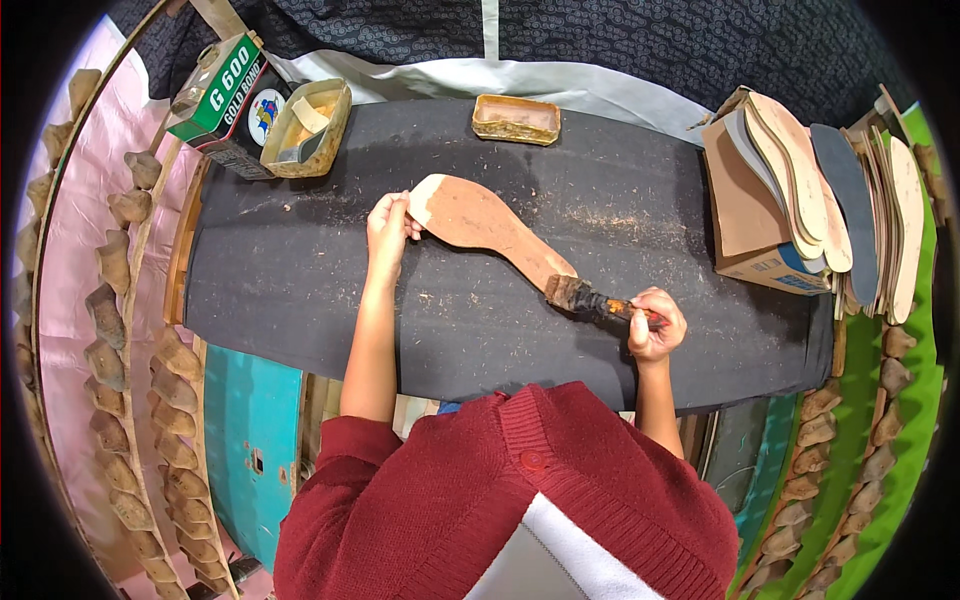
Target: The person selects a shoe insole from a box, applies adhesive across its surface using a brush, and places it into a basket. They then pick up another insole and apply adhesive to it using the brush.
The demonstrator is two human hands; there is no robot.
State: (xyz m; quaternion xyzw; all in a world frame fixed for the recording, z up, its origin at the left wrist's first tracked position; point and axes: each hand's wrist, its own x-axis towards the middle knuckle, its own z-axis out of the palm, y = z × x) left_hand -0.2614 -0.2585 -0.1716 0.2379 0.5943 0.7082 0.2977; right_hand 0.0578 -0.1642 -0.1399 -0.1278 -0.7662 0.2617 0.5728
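A brown insole (475,215) with a pale toe end lies slantwise above the dark-covered table (450,340). My left hand (390,232) pinches it by the toe edge, thumb on top. In my right hand (657,325) is a brush (590,299) with a dark, crusted head and an orange-and-black handle. The bristles touch the heel end of the insole and hide its tip. Whether the insole rests on the cloth or is held slightly above it, I cannot tell.
At the back left stand a green-and-black metal can (222,105) and a crusted tub (308,130) with scraps inside. A shallow yellowish tray (516,119) sits at the back middle. Cardboard box (745,190) and stacked insoles (905,230) stand at right. Shoe lasts (110,315) line side racks.
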